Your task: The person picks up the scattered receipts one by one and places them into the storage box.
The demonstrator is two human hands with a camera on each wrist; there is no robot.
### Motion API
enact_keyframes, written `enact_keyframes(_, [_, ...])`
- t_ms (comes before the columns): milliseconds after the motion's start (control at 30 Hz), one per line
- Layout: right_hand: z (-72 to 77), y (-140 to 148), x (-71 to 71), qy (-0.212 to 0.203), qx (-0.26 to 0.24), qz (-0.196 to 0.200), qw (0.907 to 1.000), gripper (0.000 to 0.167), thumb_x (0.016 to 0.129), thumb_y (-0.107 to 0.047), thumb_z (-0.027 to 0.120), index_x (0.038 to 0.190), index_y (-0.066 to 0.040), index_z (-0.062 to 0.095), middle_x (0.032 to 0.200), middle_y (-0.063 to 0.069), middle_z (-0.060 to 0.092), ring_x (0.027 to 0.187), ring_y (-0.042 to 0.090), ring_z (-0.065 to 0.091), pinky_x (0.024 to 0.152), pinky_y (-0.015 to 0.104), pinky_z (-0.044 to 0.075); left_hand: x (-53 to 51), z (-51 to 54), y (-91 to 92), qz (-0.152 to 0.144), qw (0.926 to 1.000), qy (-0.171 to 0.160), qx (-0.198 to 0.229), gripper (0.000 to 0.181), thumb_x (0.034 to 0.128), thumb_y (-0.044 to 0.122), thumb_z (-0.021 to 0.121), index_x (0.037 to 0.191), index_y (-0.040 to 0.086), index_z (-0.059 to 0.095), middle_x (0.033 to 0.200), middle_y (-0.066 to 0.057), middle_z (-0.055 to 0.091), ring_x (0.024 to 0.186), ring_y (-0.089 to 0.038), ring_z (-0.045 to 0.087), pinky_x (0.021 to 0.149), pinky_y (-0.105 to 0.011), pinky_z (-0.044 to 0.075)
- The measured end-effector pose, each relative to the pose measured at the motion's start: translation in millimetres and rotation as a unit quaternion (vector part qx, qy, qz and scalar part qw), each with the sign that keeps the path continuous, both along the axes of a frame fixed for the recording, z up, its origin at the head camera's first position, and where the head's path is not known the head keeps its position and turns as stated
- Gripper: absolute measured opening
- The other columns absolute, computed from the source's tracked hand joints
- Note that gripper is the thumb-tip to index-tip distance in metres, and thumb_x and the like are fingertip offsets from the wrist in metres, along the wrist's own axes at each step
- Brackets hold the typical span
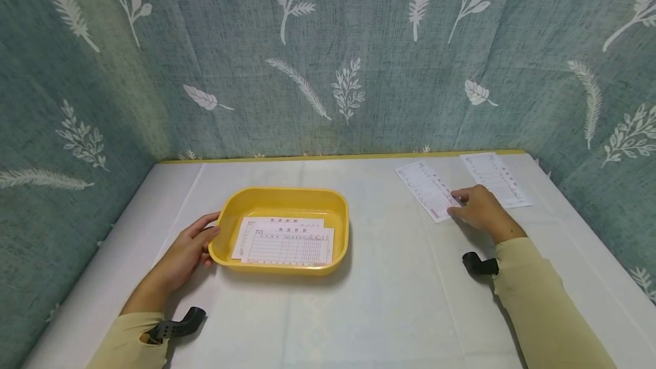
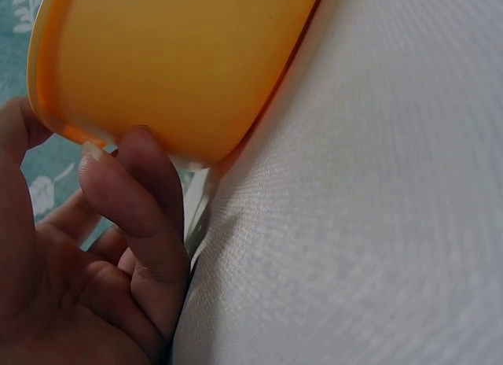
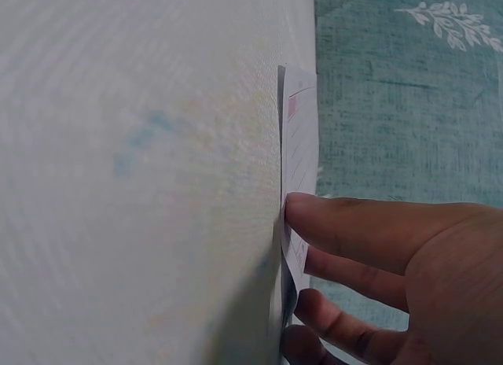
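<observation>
At the left end of the yellow tray (image 1: 340,244), my left hand (image 1: 181,255) grips the rim between thumb and fingers. The left wrist view has the fingers (image 2: 130,200) against the outer wall of the tray (image 2: 181,66). Two printed paper forms (image 1: 287,246) lie overlapping inside it. On the right, my right hand (image 1: 482,209) pinches the right edge of a tilted printed slip (image 1: 422,187). Seen from the right wrist, the thumb (image 3: 338,223) lies on the slip (image 3: 299,137), whose near edge bends slightly off the table, with fingertips beside that edge.
Another printed slip (image 1: 494,178) lies beyond my right hand near the table's back edge. A white cloth covers the table (image 1: 384,300). Green leaf-patterned fabric (image 1: 328,73) stands behind it and on both sides. Each wrist carries a black device (image 1: 479,265).
</observation>
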State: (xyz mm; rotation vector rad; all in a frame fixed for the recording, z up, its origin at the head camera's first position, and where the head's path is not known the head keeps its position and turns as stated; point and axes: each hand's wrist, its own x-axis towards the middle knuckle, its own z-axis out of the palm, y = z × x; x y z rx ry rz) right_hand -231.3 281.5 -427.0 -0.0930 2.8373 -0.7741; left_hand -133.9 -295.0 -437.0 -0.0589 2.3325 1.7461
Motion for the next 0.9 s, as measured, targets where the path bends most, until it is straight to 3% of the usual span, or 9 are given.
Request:
enact_keyframes(400, [-1.9, -1.5, -0.3, 0.022, -0.002, 0.014, 0.9997, 0.048, 0.091, -0.012, 0.066, 0.134, 0.007, 0.057, 0.132, 0.038, 0.054, 0.114, 0.044, 0.055, 0.094, 0.058, 0.046, -0.3, -0.3, -0.3, -0.006, 0.9999, 0.001, -0.008, 0.057, 0.1075, 0.034, 0.042, 0.154, 0.006, 0.026, 0.085, 0.007, 0.058, 0.061, -0.007, 0.052, 0.054, -0.02, 0.049])
enact_keyframes(667, [0.3, -3.5, 1.5, 0.045, -0.009, 0.026, 0.9986, 0.045, 0.09, -0.009, 0.067, 0.132, 0.005, 0.059, 0.126, 0.037, 0.057, 0.117, 0.051, 0.053, 0.094, 0.06, 0.043, 0.1, -0.9, 0.2, -0.004, 0.9999, 0.005, -0.009, 0.057, 0.1073, 0.035, 0.043, 0.154, 0.006, 0.028, 0.088, 0.007, 0.06, 0.062, -0.007, 0.052, 0.055, -0.02, 0.049])
enact_keyframes(900, [0.7, -6.6, 2.1, 0.03, -0.01, 0.018, 0.9993, 0.044, 0.092, -0.007, 0.065, 0.133, 0.006, 0.057, 0.125, 0.033, 0.056, 0.113, 0.047, 0.053, 0.092, 0.059, 0.044, 0.8, -2.0, 0.0, -0.004, 1.0, 0.004, -0.003, 0.056, 0.1072, 0.034, 0.043, 0.153, 0.006, 0.028, 0.088, 0.007, 0.06, 0.062, -0.007, 0.052, 0.054, -0.02, 0.049])
